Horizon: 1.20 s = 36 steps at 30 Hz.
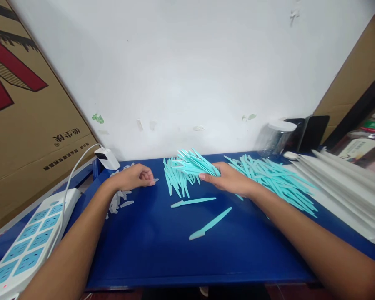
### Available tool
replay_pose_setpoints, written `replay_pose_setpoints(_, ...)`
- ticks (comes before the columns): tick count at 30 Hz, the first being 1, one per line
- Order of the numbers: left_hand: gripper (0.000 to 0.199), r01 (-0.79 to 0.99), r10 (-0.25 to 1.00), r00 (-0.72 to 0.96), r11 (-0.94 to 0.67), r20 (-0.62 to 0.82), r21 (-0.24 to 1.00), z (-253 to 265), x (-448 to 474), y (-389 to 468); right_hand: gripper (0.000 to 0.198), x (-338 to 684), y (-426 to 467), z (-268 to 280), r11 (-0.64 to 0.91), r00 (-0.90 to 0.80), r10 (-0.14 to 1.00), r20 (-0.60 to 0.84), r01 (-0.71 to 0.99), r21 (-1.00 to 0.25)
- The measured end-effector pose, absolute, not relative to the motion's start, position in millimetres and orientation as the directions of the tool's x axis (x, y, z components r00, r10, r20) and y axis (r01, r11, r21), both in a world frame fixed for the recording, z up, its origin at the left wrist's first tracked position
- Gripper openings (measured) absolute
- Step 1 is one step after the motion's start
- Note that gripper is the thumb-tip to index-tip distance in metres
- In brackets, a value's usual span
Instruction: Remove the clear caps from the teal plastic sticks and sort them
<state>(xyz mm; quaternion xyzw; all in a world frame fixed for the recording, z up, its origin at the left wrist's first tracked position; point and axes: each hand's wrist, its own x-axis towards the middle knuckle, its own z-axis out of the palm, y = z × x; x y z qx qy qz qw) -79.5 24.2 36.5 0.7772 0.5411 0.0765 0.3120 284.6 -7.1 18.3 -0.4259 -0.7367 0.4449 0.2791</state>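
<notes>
My left hand (134, 176) pinches a small clear plastic blade cap (156, 180) above the left part of the blue tabletop. Beneath and beside that hand lies a scatter of similar clear caps (115, 202). A thick bunch of turquoise eyebrow razors (195, 162) is gripped in my right hand (229, 179), fanned out to the left. Behind the bunch, more turquoise razors (175, 179) lie in a pile. Two loose razors, one nearer the wall (193, 202) and one nearer me (211, 223), rest on the table. A larger razor pile (275, 179) spreads behind my right forearm.
A white power strip (34, 237) and a white charger (107, 158) with a cable are at left, below a large cardboard box (34, 112). A lidded clear jar (276, 137), a dark phone-like slab (314, 132), stacked white sheets (340, 191) and a bottle (362, 141) stand right.
</notes>
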Motion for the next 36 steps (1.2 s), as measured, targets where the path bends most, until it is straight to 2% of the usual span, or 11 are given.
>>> replay_pose_setpoints(4,0.046,0.552,0.885,0.46,-0.225,-0.068,0.803,36.3,-47.1,14.5,0.046,284.0,-7.4,19.9,0.226,-0.493,0.87,0.017,0.367,-0.902)
replay_pose_setpoints(9,0.037,0.372,0.904,0.424,-0.236,0.063,0.898,29.1,-32.9,11.9,0.045,284.6,-6.2,20.1,0.205,-0.498,0.867,0.003,0.351,-0.913)
replay_pose_setpoints(18,0.038,0.334,0.942,0.305,-0.241,0.138,0.911,24.6,-24.4,9.8,0.042,286.5,-3.9,16.8,0.178,-0.483,0.876,-0.014,0.348,-0.921)
replay_pose_setpoints(36,0.032,0.307,0.932,0.346,-0.219,0.105,0.926,22.0,-12.0,3.8,0.041,286.6,-6.7,22.3,0.226,-0.521,0.854,0.003,0.365,-0.903)
